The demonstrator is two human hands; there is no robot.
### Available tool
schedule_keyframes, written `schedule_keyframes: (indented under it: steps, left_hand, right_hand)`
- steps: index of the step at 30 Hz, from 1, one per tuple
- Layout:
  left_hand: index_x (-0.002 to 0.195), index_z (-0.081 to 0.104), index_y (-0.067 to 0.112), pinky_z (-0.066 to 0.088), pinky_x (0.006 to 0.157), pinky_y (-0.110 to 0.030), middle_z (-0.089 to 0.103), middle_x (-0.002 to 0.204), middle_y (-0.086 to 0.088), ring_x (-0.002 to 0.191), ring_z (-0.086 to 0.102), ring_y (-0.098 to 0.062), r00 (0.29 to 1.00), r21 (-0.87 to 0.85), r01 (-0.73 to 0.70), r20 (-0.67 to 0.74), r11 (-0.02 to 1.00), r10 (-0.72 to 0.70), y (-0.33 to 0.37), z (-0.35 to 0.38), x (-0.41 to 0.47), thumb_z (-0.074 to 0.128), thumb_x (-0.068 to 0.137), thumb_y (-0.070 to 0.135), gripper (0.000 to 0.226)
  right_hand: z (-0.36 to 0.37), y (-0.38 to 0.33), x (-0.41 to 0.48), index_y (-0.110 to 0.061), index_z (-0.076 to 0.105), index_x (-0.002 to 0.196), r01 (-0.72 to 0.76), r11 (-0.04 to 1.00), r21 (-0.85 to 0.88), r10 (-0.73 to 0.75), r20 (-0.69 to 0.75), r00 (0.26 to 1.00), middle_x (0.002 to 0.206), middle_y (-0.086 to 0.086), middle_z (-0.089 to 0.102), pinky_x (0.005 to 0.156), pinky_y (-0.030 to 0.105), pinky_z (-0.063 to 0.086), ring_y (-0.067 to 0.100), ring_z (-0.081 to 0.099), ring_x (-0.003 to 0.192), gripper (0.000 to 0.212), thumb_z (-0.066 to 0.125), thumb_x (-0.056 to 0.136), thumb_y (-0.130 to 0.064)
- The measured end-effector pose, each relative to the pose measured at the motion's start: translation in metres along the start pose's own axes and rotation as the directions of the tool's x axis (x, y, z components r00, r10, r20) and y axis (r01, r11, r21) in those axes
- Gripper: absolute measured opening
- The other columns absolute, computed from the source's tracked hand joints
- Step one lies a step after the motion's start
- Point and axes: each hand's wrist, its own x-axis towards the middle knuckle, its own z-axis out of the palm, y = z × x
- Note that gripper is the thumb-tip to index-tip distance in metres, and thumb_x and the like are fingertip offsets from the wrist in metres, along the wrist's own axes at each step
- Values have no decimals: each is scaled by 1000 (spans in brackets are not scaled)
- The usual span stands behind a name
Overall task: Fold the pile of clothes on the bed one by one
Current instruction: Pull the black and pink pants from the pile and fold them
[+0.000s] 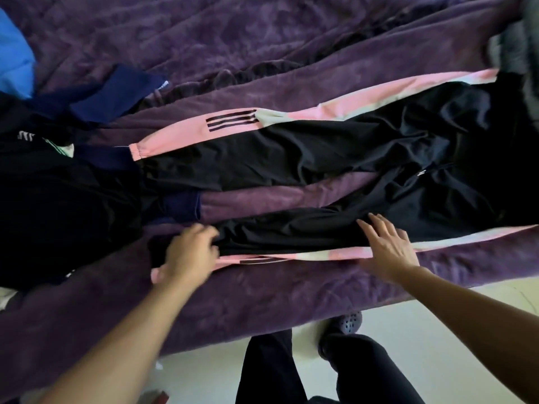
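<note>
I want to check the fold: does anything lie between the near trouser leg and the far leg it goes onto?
Nothing lies on the far leg. Between it and the near leg shows only purple blanket; a navy cloth sits at the cuff end of that gap.

**A bedroom at home**

A bed (262, 310) fills most of the view, spread with a plush purple blanket (233, 39) that hangs over its near edge. Black track pants (291, 153) with pink side stripes lie on it beside a pile of dark clothes (58, 199). Below is a pale, smooth floor (437, 330), where the standing person wears a perforated clog (350, 320).
</note>
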Motion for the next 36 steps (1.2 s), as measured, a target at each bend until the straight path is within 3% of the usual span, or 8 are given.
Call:
schedule_keyframes:
  steps: [2, 5, 10, 15, 20, 25, 31, 36]
  left_hand:
    - [110, 63, 22, 45, 84, -38, 59, 108, -3, 104, 56, -28, 984, 19, -162, 71, 987, 160, 58, 32, -14, 61, 84, 25, 27]
    - [116, 57, 23, 38, 91, -37, 51, 116, 0, 110, 47, -24, 941, 33, -323, 116, 946, 318, 139, 72, -30, 57, 87, 28, 30]
    - [118, 51, 23, 35, 93, -36, 44, 123, -2, 112, 43, -25, 922, 103, -383, 96, 918, 374, 234, 108, -44, 59, 86, 18, 34]
    - [130, 44, 24, 36, 93, -39, 45, 124, -3, 115, 42, -25, 931, 179, -364, 57, 914, 360, 285, 140, -34, 60, 86, 23, 47]
    - [131, 50, 22, 40, 88, -38, 50, 123, -2, 114, 46, -24, 973, 200, -212, -47, 957, 225, 296, 173, -17, 58, 86, 15, 47]
    - [106, 65, 13, 45, 76, -42, 64, 102, -6, 96, 59, -31, 986, 29, -138, -93, 990, 140, 281, 156, -20, 49, 88, 1, 27]
    - [99, 65, 17, 45, 68, -38, 70, 89, -6, 89, 64, -33, 992, -86, -128, 11, 988, 129, 259, 114, -40, 51, 92, 11, 17]
    - [91, 73, 6, 48, 68, -34, 72, 81, -11, 77, 68, -29, 980, -369, -84, -201, 926, 9, 229, 52, 18, 61, 83, -2, 17]
  right_hand:
    - [4, 24, -6, -27, 46, 137, -38, 992, -117, 38, -1, 999, 154, -1, 31, 103, 37, 32, 19, 32, 138, 51, 54, 87, -33]
    - [8, 45, -16, -24, 63, 114, -22, 999, -33, 19, -83, 996, 122, -2, 62, 90, 36, 38, 21, 57, 113, 29, 48, 90, -26]
    - [11, 96, -40, -22, 61, 126, 159, 981, 111, -152, -69, 986, 126, 0, 61, 95, 34, 39, 23, 54, 119, 37, 53, 90, -23]
    - [-2, 221, -29, -16, 41, 143, -106, 993, -42, 95, -201, 975, 151, 10, 35, 103, 45, 31, 28, 25, 142, 66, 64, 81, -19]
    - [4, 302, -2, -18, 44, 141, -208, 968, -138, 162, -287, 944, 154, 11, 30, 103, 50, 25, 29, 16, 144, 65, 64, 79, -16]
    - [-1, 325, -11, -7, 67, 89, -106, 992, -69, 65, -441, 895, 98, 15, 69, 88, 45, 31, 31, 56, 110, 18, 61, 74, -14]
    - [-28, 334, -33, -12, 66, 85, -81, 974, -212, 19, -282, 959, 86, 7, 71, 83, 41, 34, 29, 62, 91, 11, 66, 75, -15]
    - [-102, 332, 11, -7, 64, 74, -127, 987, 100, 161, -527, 834, 69, 22, 65, 84, 48, 39, 41, 62, 74, 22, 53, 74, -27]
